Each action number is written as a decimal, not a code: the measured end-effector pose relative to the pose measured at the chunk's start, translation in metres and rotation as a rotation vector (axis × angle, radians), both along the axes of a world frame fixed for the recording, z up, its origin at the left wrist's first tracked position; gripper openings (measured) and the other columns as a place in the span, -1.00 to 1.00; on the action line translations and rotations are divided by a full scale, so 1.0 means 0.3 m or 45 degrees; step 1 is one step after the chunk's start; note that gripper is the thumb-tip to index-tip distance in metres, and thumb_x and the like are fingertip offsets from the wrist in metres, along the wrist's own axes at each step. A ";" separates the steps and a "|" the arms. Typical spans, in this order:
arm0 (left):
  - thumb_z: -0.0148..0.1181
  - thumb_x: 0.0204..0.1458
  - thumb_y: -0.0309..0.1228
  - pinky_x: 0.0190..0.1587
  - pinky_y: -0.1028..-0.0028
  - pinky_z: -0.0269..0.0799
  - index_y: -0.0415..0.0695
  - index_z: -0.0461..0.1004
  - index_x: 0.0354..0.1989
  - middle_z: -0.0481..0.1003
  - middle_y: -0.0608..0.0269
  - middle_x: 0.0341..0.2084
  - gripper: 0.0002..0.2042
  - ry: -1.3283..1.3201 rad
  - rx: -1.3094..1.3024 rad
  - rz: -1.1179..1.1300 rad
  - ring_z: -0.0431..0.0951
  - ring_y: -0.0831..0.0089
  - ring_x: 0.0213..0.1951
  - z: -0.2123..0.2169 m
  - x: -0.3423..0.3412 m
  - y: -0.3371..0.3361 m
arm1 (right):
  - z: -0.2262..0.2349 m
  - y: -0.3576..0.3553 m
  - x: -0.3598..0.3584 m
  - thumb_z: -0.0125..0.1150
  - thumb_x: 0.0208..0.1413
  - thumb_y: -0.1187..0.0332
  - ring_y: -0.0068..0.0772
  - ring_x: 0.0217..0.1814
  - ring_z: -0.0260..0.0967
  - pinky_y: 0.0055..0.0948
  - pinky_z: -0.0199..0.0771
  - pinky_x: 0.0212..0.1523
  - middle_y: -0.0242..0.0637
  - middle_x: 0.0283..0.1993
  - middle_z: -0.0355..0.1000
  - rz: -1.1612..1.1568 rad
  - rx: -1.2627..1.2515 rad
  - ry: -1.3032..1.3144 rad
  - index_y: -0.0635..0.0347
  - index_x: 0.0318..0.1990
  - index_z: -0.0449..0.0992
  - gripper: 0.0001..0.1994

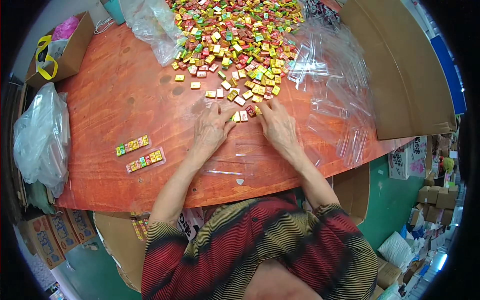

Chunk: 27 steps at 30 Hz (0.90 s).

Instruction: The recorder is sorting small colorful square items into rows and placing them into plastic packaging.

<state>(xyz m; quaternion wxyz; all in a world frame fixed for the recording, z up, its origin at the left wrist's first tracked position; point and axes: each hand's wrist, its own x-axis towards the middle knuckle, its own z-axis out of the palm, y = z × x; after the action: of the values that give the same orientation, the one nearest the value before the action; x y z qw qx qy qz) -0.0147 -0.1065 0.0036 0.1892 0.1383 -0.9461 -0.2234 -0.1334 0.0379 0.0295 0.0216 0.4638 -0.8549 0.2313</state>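
– Green floor (377, 195), and over it a red-orange wood-grain table (115, 100). From where I stand, both bare hands are over the tabletop. Grip state?

– Left hand (211, 131): fingers bent, thumb apart from the forefinger, its tip at the near end of a short row of small boxes (243, 116). Right hand (279, 126): fingers curled down at a yellow box (258, 110) on the row's other side. Cannot tell whether either one is pinching.

– Row position noted: between the two sets of fingertips. A dark red box (251, 111) sits there too. Beyond the grip?

– Large heap of similar boxes (240, 40), mostly yellow and red, some green; loose ones trail down almost to the fingers.

– Left of the grip?

– Two filled strips (145, 161), well apart from the left hand, side by side.

– Right of it?

– Clear plastic trays (350, 90), scattered and overlapping; past them, a tall cardboard panel (410, 75).
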 end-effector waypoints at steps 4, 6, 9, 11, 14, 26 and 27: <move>0.25 -0.21 -0.40 -0.37 0.28 0.33 0.08 0.47 -0.13 0.30 0.17 -0.47 -0.63 -0.028 -0.002 0.008 0.40 0.22 -0.39 -0.004 -0.002 0.001 | -0.033 -0.025 -0.034 0.07 -0.01 0.40 -0.14 -0.24 0.29 -0.26 0.33 -0.35 -0.17 -0.32 0.25 0.203 0.087 0.036 0.08 -0.11 0.39 -0.74; 0.26 -0.21 -0.40 -0.37 0.28 0.33 0.08 0.46 -0.13 0.30 0.17 -0.47 -0.63 -0.028 0.000 0.002 0.40 0.21 -0.39 -0.004 -0.001 0.002 | -0.039 -0.017 -0.034 0.08 -0.01 0.40 -0.14 -0.24 0.29 -0.25 0.33 -0.34 -0.17 -0.32 0.25 0.220 0.091 0.006 0.09 -0.11 0.39 -0.74; 0.26 -0.22 -0.40 -0.37 0.29 0.33 0.07 0.47 -0.13 0.30 0.17 -0.47 -0.63 -0.024 -0.010 0.006 0.39 0.21 -0.39 -0.007 0.001 0.003 | -0.042 0.000 -0.019 0.09 -0.03 0.39 -0.14 -0.22 0.29 -0.25 0.33 -0.32 -0.18 -0.29 0.27 0.225 0.121 -0.076 0.10 -0.10 0.38 -0.72; 0.26 -0.22 -0.40 -0.36 0.29 0.33 0.08 0.47 -0.13 0.30 0.16 -0.46 -0.63 -0.020 -0.021 0.008 0.39 0.21 -0.38 -0.012 0.006 0.001 | -0.035 0.015 -0.019 0.10 -0.03 0.39 -0.14 -0.20 0.29 -0.26 0.34 -0.30 -0.19 -0.27 0.28 0.214 0.144 -0.124 0.10 -0.09 0.38 -0.71; 0.26 -0.22 -0.40 -0.35 0.29 0.33 0.07 0.47 -0.13 0.29 0.16 -0.46 -0.63 -0.025 0.011 -0.014 0.39 0.21 -0.38 0.008 0.007 0.003 | -0.031 0.041 -0.033 0.14 -0.06 0.38 -0.14 -0.18 0.29 -0.28 0.35 -0.26 -0.19 -0.21 0.29 0.202 -0.047 -0.020 0.14 -0.09 0.37 -0.68; 0.27 -0.23 -0.41 -0.33 0.29 0.32 0.02 0.48 -0.16 0.28 0.16 -0.47 -0.64 -0.016 -0.012 -0.020 0.38 0.20 -0.38 0.003 0.002 0.010 | -0.010 0.056 -0.041 0.17 -0.08 0.37 -0.08 -0.11 0.26 -0.26 0.33 -0.20 -0.12 -0.19 0.25 0.281 0.093 -0.290 0.18 -0.05 0.32 -0.62; 0.27 -0.23 -0.41 -0.33 0.29 0.32 0.02 0.48 -0.16 0.28 0.16 -0.47 -0.64 -0.016 -0.013 -0.023 0.38 0.20 -0.38 0.006 -0.003 0.013 | -0.020 0.046 -0.040 0.17 -0.08 0.38 -0.08 -0.10 0.26 -0.25 0.32 -0.19 -0.13 -0.18 0.25 0.307 0.107 -0.290 0.17 -0.03 0.31 -0.61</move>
<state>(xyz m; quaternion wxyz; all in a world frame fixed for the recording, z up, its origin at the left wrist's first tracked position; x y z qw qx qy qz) -0.0154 -0.1024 0.0054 0.1818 0.1303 -0.9496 -0.2195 -0.1455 0.0518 0.0237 -0.1227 0.5345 -0.7988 0.2473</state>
